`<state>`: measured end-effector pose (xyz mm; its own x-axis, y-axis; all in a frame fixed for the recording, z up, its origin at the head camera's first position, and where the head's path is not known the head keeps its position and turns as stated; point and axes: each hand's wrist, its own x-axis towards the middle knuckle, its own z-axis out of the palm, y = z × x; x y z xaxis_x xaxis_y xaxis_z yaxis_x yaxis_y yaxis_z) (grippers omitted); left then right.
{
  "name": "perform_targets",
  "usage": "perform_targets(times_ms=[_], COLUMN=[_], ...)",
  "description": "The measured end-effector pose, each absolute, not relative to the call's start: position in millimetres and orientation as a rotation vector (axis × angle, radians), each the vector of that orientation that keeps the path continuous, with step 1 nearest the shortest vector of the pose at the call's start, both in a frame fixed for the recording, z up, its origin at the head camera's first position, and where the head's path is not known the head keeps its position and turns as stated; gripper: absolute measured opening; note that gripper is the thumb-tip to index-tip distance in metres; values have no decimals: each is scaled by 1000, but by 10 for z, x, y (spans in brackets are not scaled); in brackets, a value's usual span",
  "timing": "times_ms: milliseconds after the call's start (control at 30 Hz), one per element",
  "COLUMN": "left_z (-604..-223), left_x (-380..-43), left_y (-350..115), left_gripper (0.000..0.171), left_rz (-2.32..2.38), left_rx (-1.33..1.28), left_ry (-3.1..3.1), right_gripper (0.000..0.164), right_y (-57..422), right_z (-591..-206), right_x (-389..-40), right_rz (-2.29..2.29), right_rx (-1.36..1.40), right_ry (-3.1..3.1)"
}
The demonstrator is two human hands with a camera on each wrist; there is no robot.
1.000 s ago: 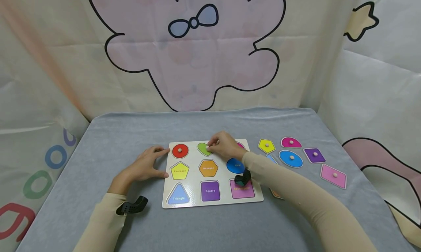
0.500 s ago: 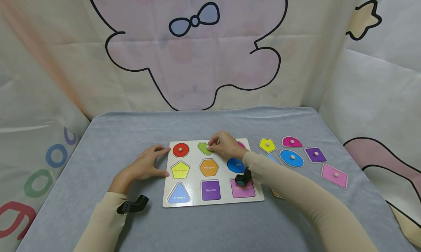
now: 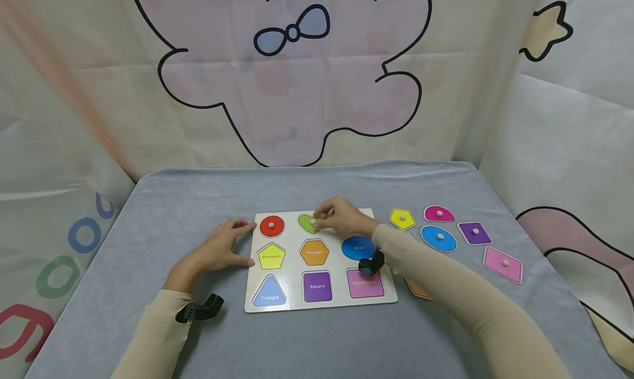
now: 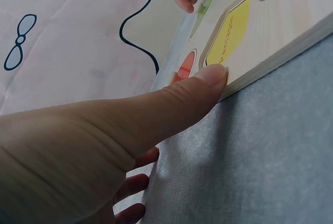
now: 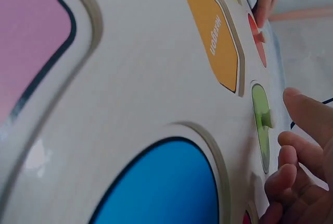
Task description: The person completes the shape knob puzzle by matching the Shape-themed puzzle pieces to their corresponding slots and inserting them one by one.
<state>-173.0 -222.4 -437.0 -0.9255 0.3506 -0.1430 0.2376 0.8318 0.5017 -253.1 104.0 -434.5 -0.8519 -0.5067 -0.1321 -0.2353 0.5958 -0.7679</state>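
A white wooden shape puzzle board [image 3: 294, 288] lies on the grey cloth. In its top row, a red circle piece [image 3: 267, 231] and a green heart piece [image 3: 305, 224], each with a small knob, sit in their recesses. My right hand [image 3: 344, 217] hovers just right of the heart; the right wrist view shows its fingers [image 5: 307, 112] apart from the heart's knob [image 5: 267, 119]. At the board's left edge rests my left hand [image 3: 218, 250], thumb [image 4: 182, 96] extended onto the rim near the pentagon recess [image 4: 234, 28], fingers spread.
Right of the board lie loose knobbed pieces: a yellow pentagon [image 3: 402, 224], pink semicircle [image 3: 438, 209], blue oval [image 3: 438, 242], purple square [image 3: 470, 237] and pink rectangle [image 3: 495, 258]. An orange piece [image 3: 417, 290] shows partly beneath the right forearm.
My right hand has let go of the green heart's knob and shifted slightly right. More of the orange piece shows; the loose blue piece is now hidden by the sleeve. The left hand stays put.
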Motion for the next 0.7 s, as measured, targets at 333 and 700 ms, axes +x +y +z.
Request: perform_targets(times_ms=[333, 700], left_z=[-4369, -4395], left_x=[-1727, -1737], left_y=[-2236, -2247], left_gripper=[93, 93], left_rz=[712, 713], left_rx=[479, 505], left_ry=[2796, 2797], right_gripper=[35, 36], right_y=[1153, 1341], right_z=[-4269, -4183], right_x=[-2501, -2520], right_rz=[-1163, -1129], right_rx=[-600, -681], right_ry=[2439, 2508])
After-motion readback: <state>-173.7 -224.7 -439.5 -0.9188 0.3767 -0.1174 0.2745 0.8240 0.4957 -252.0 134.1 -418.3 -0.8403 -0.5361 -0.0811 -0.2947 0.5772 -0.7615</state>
